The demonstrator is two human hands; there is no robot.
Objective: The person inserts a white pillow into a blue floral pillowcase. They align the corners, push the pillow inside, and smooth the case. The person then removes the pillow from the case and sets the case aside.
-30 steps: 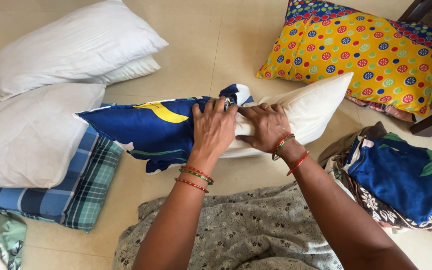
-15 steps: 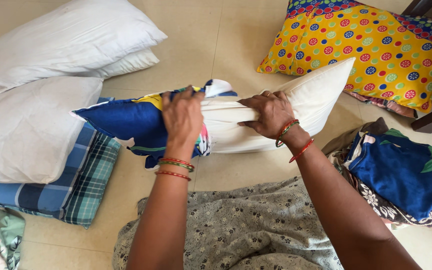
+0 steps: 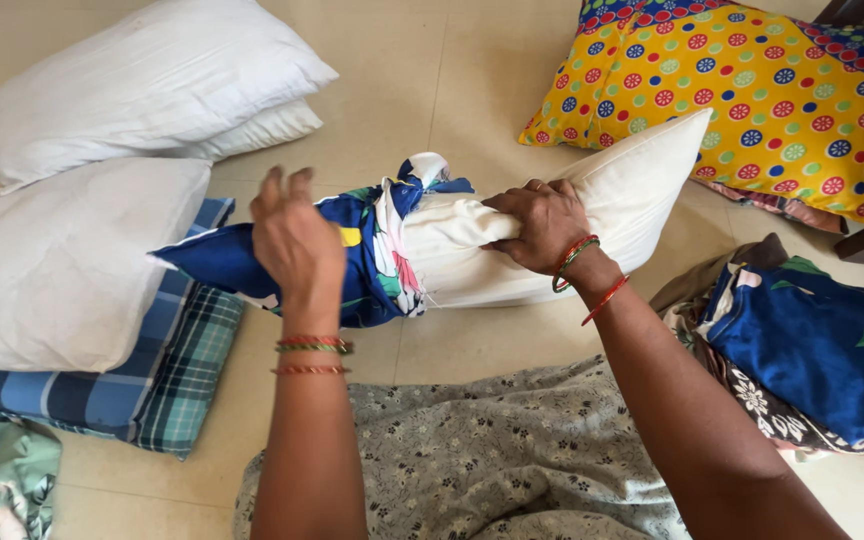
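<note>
Compared with half a second back, I see my left hand (image 3: 297,240) has slid toward nine o'clock along the blue pillowcase (image 3: 252,262), which now covers less of the white pillow (image 3: 592,215). My right hand (image 3: 542,225) is clamped on the pillow's bunched middle, fingers closed tight. The left hand shows its back to me, fingers curled over the case; I cannot tell whether they pinch the cloth. The case's far side is hidden behind that hand. The pillow lies mid-floor, its three o'clock corner just beside the yellow patterned cushion (image 3: 742,100). Stacked white pillows (image 3: 82,200) crowd nine o'clock; bare tile (image 3: 432,70) opens at twelve.
</note>
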